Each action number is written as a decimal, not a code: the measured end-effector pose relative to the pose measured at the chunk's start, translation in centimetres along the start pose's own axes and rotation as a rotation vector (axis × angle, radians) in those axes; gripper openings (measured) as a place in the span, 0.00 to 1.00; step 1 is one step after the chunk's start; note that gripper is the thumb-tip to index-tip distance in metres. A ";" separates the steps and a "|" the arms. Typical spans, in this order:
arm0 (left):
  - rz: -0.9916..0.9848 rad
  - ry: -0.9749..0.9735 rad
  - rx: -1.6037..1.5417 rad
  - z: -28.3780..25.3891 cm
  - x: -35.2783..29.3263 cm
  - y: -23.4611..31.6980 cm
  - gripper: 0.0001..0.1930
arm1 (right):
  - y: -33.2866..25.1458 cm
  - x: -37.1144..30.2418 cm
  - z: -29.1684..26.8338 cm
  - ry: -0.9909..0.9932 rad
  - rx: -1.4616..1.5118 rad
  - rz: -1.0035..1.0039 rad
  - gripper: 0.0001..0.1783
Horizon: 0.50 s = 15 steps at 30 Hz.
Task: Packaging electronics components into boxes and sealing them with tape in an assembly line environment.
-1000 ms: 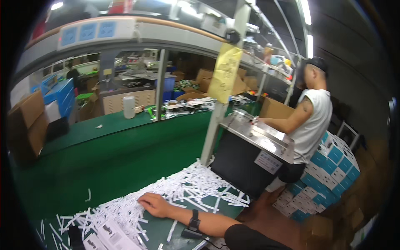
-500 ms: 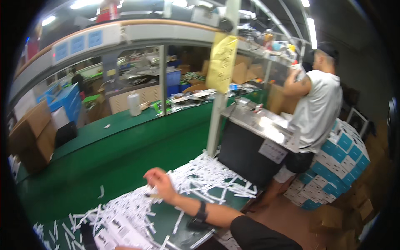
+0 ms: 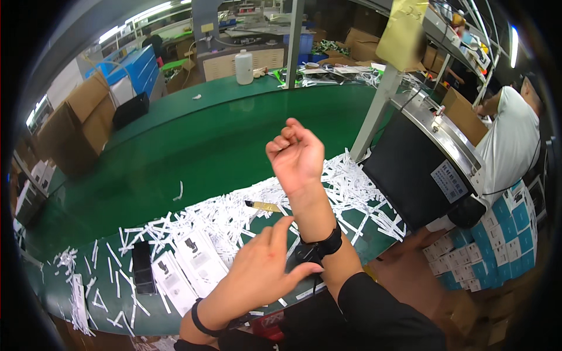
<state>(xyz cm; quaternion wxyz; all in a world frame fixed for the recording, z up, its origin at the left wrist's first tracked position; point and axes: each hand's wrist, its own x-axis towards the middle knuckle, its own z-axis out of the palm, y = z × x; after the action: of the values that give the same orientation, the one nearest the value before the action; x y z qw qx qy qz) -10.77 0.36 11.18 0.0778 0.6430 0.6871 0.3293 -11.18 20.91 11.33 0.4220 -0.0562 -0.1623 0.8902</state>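
Note:
My right hand [image 3: 297, 155] is raised over the green bench, palm toward me, its fingers loosely curled and nothing in them. A black wristwatch [image 3: 325, 243] circles that wrist. My left hand [image 3: 260, 263] is open, fingers stretched, with its thumb beside the watch; whether it touches cannot be told. Beyond the left fingers a gold utility knife [image 3: 266, 206] with a black end lies on a heap of white paper strips [image 3: 234, 213]. Two stacks of printed white leaflets [image 3: 199, 254] lie left of my left hand, next to a black phone-like slab [image 3: 142, 269].
A green belt surface [image 3: 205, 152] runs behind the strips. To the right stand a post with yellow paper [image 3: 401, 32], a black-sided metal-topped machine [image 3: 404, 169], a person in white [image 3: 512, 137] and stacked white-and-blue boxes [image 3: 497, 245]. Far left are cardboard boxes [image 3: 79, 128]; a white bottle [image 3: 244, 67] stands behind.
The view has swung left and down. My right hand has turned palm toward me, away from the strips. My left hand has come up from the lower edge to beside the right wrist.

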 end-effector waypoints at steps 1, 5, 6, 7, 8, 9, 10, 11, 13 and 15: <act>-0.006 -0.043 -0.008 0.8 0.0 -0.3 0.42 | -0.2 0.1 -0.3 -0.042 0.070 -0.040 0.08; -0.061 -0.217 -0.424 2.8 0.4 0.0 0.47 | -3.4 0.1 -0.8 -0.047 0.243 -0.114 0.05; -0.067 -0.212 -0.436 2.8 0.4 -0.1 0.47 | -3.8 0.1 -0.9 -0.060 0.333 -0.125 0.04; -0.097 -0.233 -0.515 2.6 0.5 -0.1 0.46 | -4.1 0.1 -1.0 -0.133 0.393 -0.111 0.05; -0.126 -0.254 -0.591 2.4 0.5 -0.1 0.44 | -4.1 0.0 -1.1 -0.129 0.385 -0.105 0.05; -0.136 -0.258 -0.598 2.4 0.6 0.0 0.42 | -4.3 -0.3 -1.0 -0.172 0.430 -0.106 0.07; -0.130 -0.261 -0.609 2.6 0.7 -0.1 0.42 | -4.6 -0.6 -0.8 -0.217 0.476 -0.107 0.08; -0.053 -0.233 -0.553 2.7 0.8 -0.2 0.40 | -4.9 -0.7 -0.6 -0.216 0.467 -0.113 0.08; -0.006 -0.185 -0.484 2.0 0.6 0.1 0.35 | -4.5 -1.1 0.4 -0.366 0.475 -0.089 0.13; -0.052 -0.121 -0.508 1.1 0.7 0.3 0.35 | -4.4 -2.3 1.9 -0.408 0.390 -0.122 0.15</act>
<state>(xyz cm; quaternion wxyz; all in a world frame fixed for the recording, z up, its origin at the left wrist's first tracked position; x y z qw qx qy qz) -10.01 1.38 10.73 0.2860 0.6034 0.5929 0.4500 -6.97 21.30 14.55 0.4362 0.2159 -0.0726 0.8706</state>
